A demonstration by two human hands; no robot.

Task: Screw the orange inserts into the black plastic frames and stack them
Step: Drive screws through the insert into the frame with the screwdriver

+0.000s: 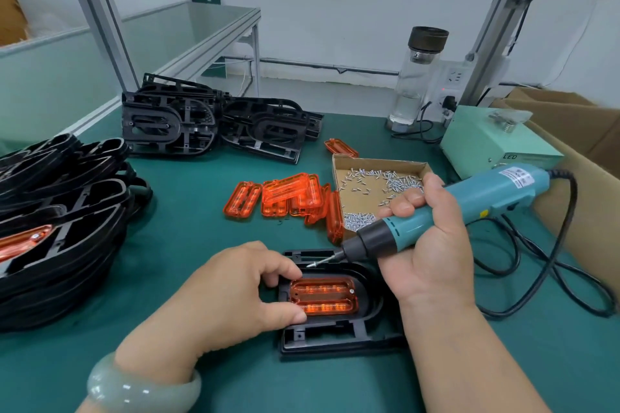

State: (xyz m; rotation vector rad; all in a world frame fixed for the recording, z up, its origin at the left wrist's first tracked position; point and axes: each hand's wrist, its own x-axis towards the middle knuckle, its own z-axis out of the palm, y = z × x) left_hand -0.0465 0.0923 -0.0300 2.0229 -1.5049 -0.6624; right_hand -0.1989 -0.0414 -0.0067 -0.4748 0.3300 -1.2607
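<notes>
Mat (188, 245) of green bears the black frame (372, 303), lying flat. Left hand (224, 295) curls at its left side, thumb and forefinger pinching the orange insert (323, 295) seated within. Right hand (429, 245) clasps the screwdriver (469, 204), a screw (317, 263) on its bit just above the frame.

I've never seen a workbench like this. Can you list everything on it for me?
frame: one, black, flat on the green mat, nearest the person
insert: one, orange, seated in that frame
loose inserts: a heap, orange, mid-mat
empty frames: a pile, black, at the back
stacked frames: a tall stack, black, far left
screws: many, silver, in a cardboard tray
screwdriver: one, teal, corded, tip over the frame
power box: one, pale green, right rear
bottle: one, clear glass, at the back
cardboard box: one, brown, far right
bangle: one, pale green, left wrist
left hand: pinches the insert
right hand: grips the screwdriver
</notes>
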